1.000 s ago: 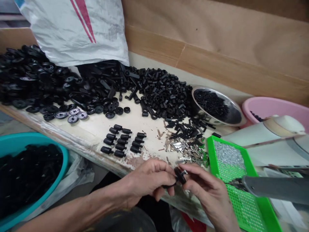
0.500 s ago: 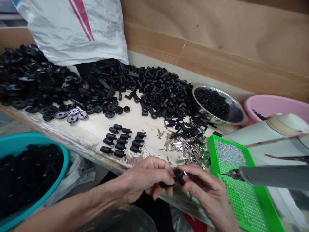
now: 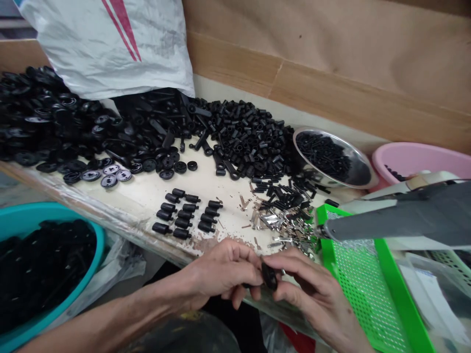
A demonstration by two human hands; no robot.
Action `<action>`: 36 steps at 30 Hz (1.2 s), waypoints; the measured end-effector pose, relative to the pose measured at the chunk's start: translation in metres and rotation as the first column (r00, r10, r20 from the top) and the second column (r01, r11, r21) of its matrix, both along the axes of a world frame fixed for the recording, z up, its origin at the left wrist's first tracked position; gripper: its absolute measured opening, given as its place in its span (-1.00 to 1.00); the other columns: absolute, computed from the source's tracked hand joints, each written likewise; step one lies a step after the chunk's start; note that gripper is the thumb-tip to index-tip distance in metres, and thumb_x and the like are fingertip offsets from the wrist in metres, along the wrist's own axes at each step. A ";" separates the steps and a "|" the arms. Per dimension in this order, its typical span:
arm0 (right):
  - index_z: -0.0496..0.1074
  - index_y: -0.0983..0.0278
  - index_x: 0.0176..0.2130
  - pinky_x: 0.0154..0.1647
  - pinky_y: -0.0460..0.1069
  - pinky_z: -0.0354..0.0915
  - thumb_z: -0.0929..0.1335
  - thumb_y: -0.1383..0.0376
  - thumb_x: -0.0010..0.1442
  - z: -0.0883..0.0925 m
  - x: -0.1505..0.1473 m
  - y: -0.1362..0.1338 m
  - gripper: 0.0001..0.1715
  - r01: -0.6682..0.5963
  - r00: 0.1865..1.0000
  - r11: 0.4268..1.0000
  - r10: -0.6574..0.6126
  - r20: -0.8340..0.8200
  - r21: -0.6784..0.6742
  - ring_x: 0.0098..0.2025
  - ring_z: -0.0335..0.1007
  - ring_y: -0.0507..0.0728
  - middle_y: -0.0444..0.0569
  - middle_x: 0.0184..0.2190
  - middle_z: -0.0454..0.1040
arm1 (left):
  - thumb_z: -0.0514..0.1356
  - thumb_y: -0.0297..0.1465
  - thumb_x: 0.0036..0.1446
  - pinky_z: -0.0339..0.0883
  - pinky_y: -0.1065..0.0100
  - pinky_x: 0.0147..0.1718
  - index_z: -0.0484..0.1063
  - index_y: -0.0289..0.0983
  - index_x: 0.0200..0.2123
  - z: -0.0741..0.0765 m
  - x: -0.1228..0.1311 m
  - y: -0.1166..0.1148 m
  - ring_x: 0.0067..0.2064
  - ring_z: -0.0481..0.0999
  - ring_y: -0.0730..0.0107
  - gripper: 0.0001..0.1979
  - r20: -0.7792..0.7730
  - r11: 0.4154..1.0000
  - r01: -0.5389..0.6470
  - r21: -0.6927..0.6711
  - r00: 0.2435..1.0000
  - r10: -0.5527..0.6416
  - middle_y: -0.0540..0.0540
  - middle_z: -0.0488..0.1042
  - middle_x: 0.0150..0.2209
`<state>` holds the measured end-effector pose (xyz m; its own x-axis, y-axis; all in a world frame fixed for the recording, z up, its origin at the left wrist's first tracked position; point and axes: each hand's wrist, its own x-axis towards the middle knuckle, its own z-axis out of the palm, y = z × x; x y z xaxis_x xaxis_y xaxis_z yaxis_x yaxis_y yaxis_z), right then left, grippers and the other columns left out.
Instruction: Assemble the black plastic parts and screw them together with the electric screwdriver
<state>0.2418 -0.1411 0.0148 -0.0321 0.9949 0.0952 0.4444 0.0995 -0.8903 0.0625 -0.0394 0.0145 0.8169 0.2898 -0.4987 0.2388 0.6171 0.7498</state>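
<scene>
A small black plastic part with a round disc (image 3: pixel 269 276) is between my two hands at the front edge of the bench. My left hand (image 3: pixel 231 269) is closed around its left end, thumb pressed against forefinger. From the other side, the thumb and fingertips of my right hand (image 3: pixel 314 289) pinch the disc, beside a small shiny metal bit (image 3: pixel 283 272). My fingers cover much of the part. Beyond my left hand, several black cylindrical pieces (image 3: pixel 183 222) lie in short rows. Loose metal strips (image 3: pixel 277 220) are scattered past my right hand.
A grey electric screwdriver (image 3: pixel 386 215) extends over the green tray (image 3: pixel 395 289) of small screws. Piles of black discs (image 3: pixel 55 132) and short tubes (image 3: pixel 250 137) cover the back. A steel bowl (image 3: pixel 362 174), pink basin (image 3: pixel 434 157) and teal tub (image 3: pixel 99 250) surround the work.
The grey screwdriver has swung up and leftward over the tray's far end. The part has turned slightly between my fingers, its disc now more edge-on; both hands stay nearly in place.
</scene>
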 end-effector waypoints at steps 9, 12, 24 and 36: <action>0.48 0.01 -0.10 -0.33 -0.20 0.32 0.45 0.26 0.13 -0.003 -0.003 0.000 -0.70 0.047 0.999 0.999 -0.048 0.012 0.018 -0.35 0.39 -0.04 -0.22 -0.38 0.45 | 0.23 -0.43 -0.03 -0.07 0.57 -0.74 0.33 -0.29 -0.31 -0.002 -0.002 0.000 -0.70 0.26 0.67 -0.83 0.059 0.999 -0.048 -0.019 0.997 0.049 0.04 0.48 -0.53; 0.48 0.00 -0.08 -0.35 -0.17 0.34 0.43 0.22 0.15 -0.001 -0.002 0.001 -0.70 0.044 0.999 0.999 -0.043 -0.019 0.020 -0.35 0.41 -0.02 -0.20 -0.34 0.46 | 0.26 -0.39 0.01 0.01 0.58 -0.70 0.36 -0.31 -0.30 -0.005 -0.007 0.003 -0.66 0.31 0.66 -0.81 0.138 0.997 -0.023 -0.069 0.990 0.032 0.01 0.49 -0.51; 0.49 0.01 -0.04 -0.30 -0.11 0.40 0.41 0.25 0.18 0.010 0.001 0.006 -0.68 -0.037 0.999 0.995 0.040 -0.031 0.094 -0.27 0.49 0.04 -0.11 -0.27 0.55 | 0.19 -0.37 0.12 -0.11 0.50 -0.68 0.28 -0.27 -0.24 -0.013 -0.009 0.006 -0.68 0.14 0.62 -0.84 0.312 0.939 0.108 -0.328 0.950 -0.001 -0.10 0.49 -0.50; 0.53 0.16 -0.21 -0.59 -0.19 0.41 0.49 0.25 0.02 -0.008 -0.015 0.007 -0.74 0.292 0.888 0.927 -0.354 -0.294 -0.233 -0.60 0.43 -0.03 -0.18 -0.52 0.53 | 0.18 -0.53 0.04 0.11 0.43 -0.38 0.34 -0.19 -0.13 0.000 -0.001 -0.007 -0.38 0.31 0.48 -0.70 0.065 0.781 -0.174 0.600 0.983 0.169 0.09 0.43 -0.41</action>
